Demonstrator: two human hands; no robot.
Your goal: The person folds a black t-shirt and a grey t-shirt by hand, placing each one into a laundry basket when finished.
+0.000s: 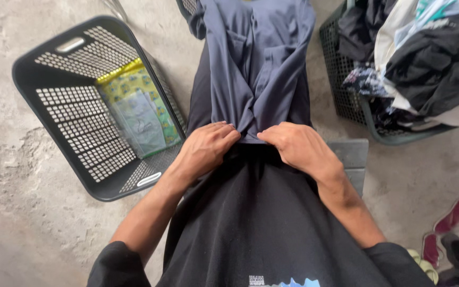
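A slate-blue garment (258, 58) lies stretched over my lap, running away from me toward the top of the view. Both hands pinch its near edge close to my body. My left hand (205, 149) grips the cloth on the left side, fingers curled under the fold. My right hand (296, 146) grips it on the right, almost touching the left hand. Below them is my black shirt (261, 228).
A dark plastic laundry basket (65, 106) lies on the concrete floor at left, holding a folded yellow-green patterned cloth (136, 109). A green basket (349, 95) heaped with dark and white clothes (426, 58) stands at right. Sandals (450, 242) lie at lower right. I sit on a grey seat (354, 157).
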